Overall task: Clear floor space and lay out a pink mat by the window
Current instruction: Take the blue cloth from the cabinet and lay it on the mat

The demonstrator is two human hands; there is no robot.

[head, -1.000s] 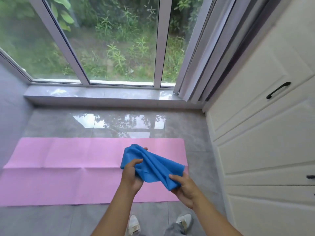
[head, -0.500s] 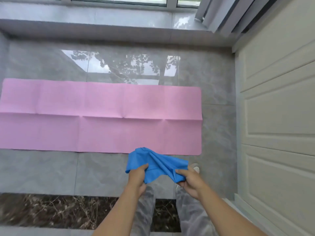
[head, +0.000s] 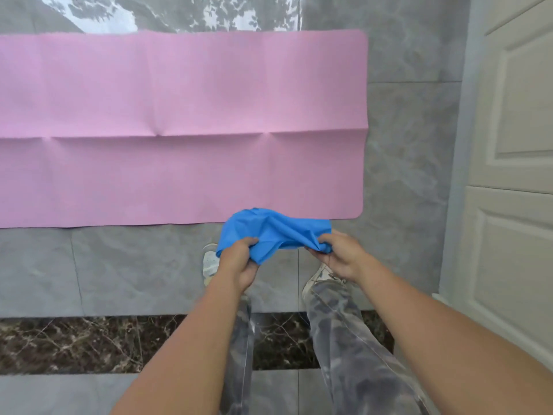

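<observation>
Both left hand and right hand grip cloth before pink mat.

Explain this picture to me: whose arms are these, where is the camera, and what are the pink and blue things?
No machine here: a person wears a camera on the head, looking down, so you see their own bare arms. The left hand and right hand each grip an end of a crumpled blue fabric cloth. On the glossy grey tiled floor lies a flat rectangular pink mat with fold creases. Pale shoes show below the cloth, and white panelled doors stand on the right.
</observation>
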